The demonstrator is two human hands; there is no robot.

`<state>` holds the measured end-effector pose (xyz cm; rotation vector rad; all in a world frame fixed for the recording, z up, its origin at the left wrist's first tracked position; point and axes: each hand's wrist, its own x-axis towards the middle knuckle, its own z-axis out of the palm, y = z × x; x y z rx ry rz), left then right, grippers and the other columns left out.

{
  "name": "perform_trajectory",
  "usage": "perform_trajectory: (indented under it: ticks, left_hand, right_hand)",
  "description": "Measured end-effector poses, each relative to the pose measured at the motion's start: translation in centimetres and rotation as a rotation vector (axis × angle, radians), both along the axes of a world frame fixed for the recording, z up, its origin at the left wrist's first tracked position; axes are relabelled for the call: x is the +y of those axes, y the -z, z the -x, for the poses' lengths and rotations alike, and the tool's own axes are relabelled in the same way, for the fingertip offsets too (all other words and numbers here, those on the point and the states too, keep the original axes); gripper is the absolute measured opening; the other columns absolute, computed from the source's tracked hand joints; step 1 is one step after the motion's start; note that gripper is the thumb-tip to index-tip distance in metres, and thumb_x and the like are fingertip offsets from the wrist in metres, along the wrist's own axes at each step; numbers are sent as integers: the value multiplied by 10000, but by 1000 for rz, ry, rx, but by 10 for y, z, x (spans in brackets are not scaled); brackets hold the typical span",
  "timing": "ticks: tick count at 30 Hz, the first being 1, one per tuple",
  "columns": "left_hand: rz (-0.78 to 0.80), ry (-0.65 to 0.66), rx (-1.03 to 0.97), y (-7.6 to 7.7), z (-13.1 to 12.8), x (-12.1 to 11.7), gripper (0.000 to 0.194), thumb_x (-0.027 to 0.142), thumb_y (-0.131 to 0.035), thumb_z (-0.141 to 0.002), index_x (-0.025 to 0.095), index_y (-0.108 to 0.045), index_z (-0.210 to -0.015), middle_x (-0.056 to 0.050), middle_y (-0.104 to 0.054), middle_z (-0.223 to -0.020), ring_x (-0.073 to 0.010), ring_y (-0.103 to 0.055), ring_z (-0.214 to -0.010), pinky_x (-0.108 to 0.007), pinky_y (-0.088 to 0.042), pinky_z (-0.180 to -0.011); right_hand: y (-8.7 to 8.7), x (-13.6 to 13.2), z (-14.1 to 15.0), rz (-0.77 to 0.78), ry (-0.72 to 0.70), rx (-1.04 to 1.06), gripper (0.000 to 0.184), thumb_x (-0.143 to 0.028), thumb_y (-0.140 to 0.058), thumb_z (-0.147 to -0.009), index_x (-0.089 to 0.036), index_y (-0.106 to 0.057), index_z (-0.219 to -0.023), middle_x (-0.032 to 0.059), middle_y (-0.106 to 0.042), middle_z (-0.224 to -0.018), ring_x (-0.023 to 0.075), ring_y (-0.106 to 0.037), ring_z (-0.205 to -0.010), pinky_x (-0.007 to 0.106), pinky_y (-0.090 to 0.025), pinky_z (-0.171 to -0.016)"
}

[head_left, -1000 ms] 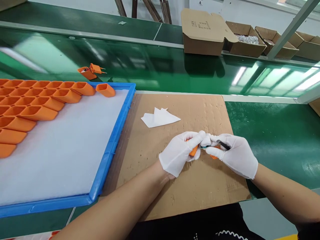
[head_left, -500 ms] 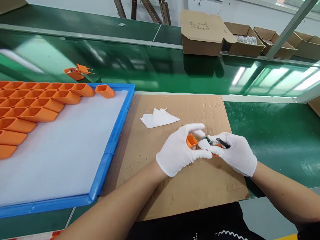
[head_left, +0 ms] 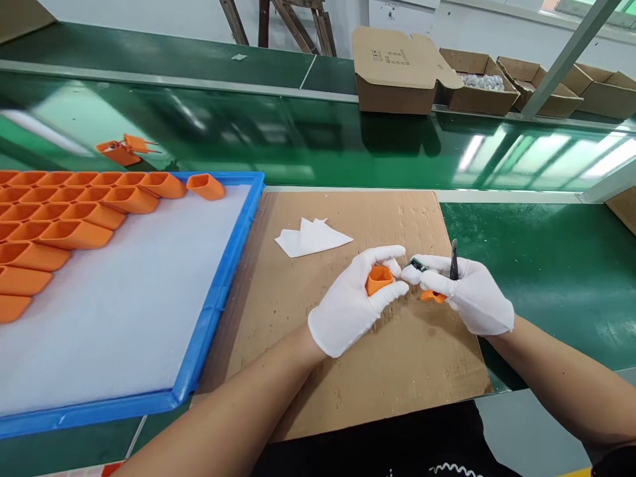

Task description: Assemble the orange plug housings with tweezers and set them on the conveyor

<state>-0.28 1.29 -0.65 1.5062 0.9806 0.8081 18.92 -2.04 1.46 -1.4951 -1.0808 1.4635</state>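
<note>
Both my hands wear white gloves and meet over a brown cardboard sheet [head_left: 348, 358]. My left hand [head_left: 354, 303] is closed round an orange plastic shell [head_left: 379, 279] with its open mouth facing up. My right hand [head_left: 467, 293] pinches a small orange part [head_left: 431, 296] with a green circuit board [head_left: 417, 265] at its tip, and also grips a thin dark tool [head_left: 454, 257] that points upward. The board's end sits just right of the shell's mouth, close to it.
A blue tray [head_left: 218, 291] with white lining holds several orange shells [head_left: 74, 212] at the left. A folded white cloth [head_left: 312, 237] lies on the cardboard. An orange plug assembly [head_left: 124, 150] rides the green conveyor. Cardboard boxes [head_left: 402, 69] stand beyond the belt.
My hands have drawn slightly apart, baring the shell's mouth. The dark tool in my right hand has swung upright. The orange plug assembly on the conveyor has drifted left.
</note>
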Motion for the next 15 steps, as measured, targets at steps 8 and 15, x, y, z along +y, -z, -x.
perform_trajectory:
  ticks: [8, 15]
  left_hand:
    - [226, -114, -94, 2, -8, 0, 415, 432, -801, -732, 164, -667, -1019, -30, -682, -862, -121, -587, -670, -281, -498, -652]
    - [469, 214, -213, -3, -1, 9, 571, 739, -641, -775, 186, -529, -685, 41, -502, -500, -66, -348, -416, -225, -224, -430]
  right_hand:
    - [8, 1, 8, 95, 27, 195, 221, -374, -783, -771, -193, -793, -898, 14, -648, -740, 99, -499, -634, 257, -408, -558]
    - [3, -7, 8, -127, -69, -231, 225, -369, -771, -726, -244, -773, -912, -15, -646, -715, 131, -548, -637, 308, -472, -644]
